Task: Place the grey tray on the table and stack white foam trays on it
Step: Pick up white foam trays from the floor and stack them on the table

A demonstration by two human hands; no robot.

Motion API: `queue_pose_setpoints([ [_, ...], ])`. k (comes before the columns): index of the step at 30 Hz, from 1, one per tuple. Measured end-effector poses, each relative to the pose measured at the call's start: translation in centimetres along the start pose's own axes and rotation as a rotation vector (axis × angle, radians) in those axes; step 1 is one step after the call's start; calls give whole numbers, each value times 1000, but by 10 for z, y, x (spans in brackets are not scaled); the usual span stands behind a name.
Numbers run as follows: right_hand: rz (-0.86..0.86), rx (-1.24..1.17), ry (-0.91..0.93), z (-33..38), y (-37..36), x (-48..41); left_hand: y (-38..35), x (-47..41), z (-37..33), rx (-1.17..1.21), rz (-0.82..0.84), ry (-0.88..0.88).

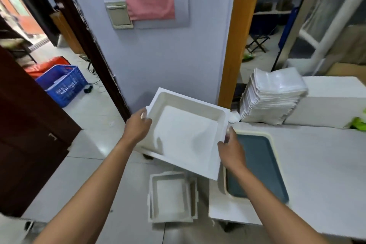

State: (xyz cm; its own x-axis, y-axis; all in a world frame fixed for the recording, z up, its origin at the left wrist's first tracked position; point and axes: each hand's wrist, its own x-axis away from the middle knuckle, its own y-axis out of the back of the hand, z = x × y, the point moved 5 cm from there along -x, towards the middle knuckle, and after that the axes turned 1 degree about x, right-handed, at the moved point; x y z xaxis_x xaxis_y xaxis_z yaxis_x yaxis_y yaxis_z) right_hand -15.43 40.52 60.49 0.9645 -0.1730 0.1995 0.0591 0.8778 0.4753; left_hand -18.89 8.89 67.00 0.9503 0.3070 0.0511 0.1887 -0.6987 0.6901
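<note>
Both hands hold one white foam tray (186, 136) in the air at the middle of the view, tilted, its hollow side facing up. The left hand (137, 125) grips the tray's 9 o'clock edge: the thumb lies on the rim and the fingers curl under it, where they are hidden. The right hand (230, 148) pinches the 3 o'clock edge, thumb on top; the rest of its fingers are behind the foam and cannot be made out.

The grey tray (259, 164) lies flat on the white tabletop (316, 164), at 4 o'clock from the held tray. Its near-left part is covered by the right hand, the forearm and the foam tray's corner. Nothing white shows on its bare grey floor.

At 6 o'clock, lower down beside the tabletop's edge, sits a stack of white foam trays (172, 198); how many are in it is hard to tell. At 2 o'clock a pile of clear packets (271, 97) rests on the tabletop, blurred
</note>
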Motion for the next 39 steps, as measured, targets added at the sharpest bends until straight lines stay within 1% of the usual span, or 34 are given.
queue_pose_setpoints([
  [4,-45,-88,-31,-17,33,14,-19,13,-39,-1,57,-80],
  [8,-75,-49,-39,-34,64,24,-43,22,-56,-22,128,-104],
  [10,-85,-22,-61,-44,77,26,-56,28,-65,-37,129,-112],
  [12,-102,-25,-75,-52,90,24,-67,32,-75,17,107,-107],
  [15,-145,16,-65,-65,110,24,-86,40,-77,67,94,-46],
  [19,-138,58,-67,-87,129,28,-114,57,-57,60,137,90],
  [23,-134,48,-69,-103,140,26,-135,75,-44,122,240,224],
  [28,-268,124,-80,-121,146,27,-158,103,-28,171,386,326],
  [32,-272,173,-80,-137,145,27,-169,126,-29,288,384,393],
  [36,-287,228,-46,-135,144,24,-176,127,-26,412,340,428],
  [39,-385,314,31,-129,144,26,-180,125,-25,479,313,440],
])
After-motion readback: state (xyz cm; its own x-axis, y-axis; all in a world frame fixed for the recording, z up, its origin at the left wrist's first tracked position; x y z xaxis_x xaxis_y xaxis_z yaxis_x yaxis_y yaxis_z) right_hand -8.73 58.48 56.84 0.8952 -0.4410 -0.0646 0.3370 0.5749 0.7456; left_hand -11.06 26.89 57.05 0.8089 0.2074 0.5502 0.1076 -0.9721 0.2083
